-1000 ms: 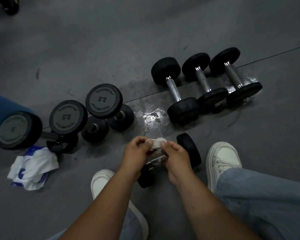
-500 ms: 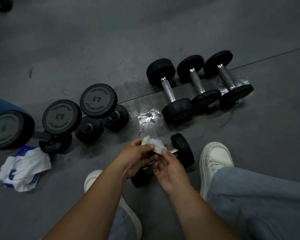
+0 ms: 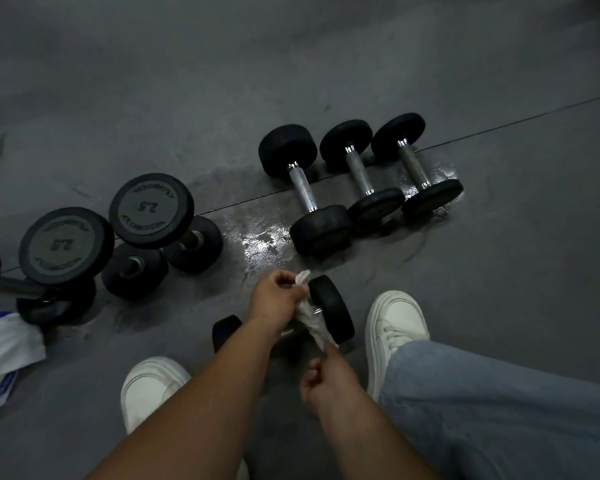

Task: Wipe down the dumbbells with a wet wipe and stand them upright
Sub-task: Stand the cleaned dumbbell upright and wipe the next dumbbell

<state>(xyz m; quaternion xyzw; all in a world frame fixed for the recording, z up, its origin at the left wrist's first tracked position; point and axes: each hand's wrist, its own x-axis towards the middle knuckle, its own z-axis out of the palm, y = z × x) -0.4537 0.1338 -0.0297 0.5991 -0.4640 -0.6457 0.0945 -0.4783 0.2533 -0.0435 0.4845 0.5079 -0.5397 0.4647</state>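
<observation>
A moment ago the hands were bunched together; now they have drawn apart. The left hand [image 3: 278, 296] grips the upper end of the wipe [image 3: 308, 317] and the right hand [image 3: 321, 372] pinches the lower end, stretching it into a strip. Under it the dumbbell [image 3: 331, 308] lies on its side between the shoes [image 3: 392, 320] — not yet stood up. Likely the wipe is being opened out for the handle; three more dumbbells [image 3: 303, 188] lie beyond, also on their sides.

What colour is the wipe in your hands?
White. The head view shows the wet wipe stretched between the left hand and the right hand.
</observation>
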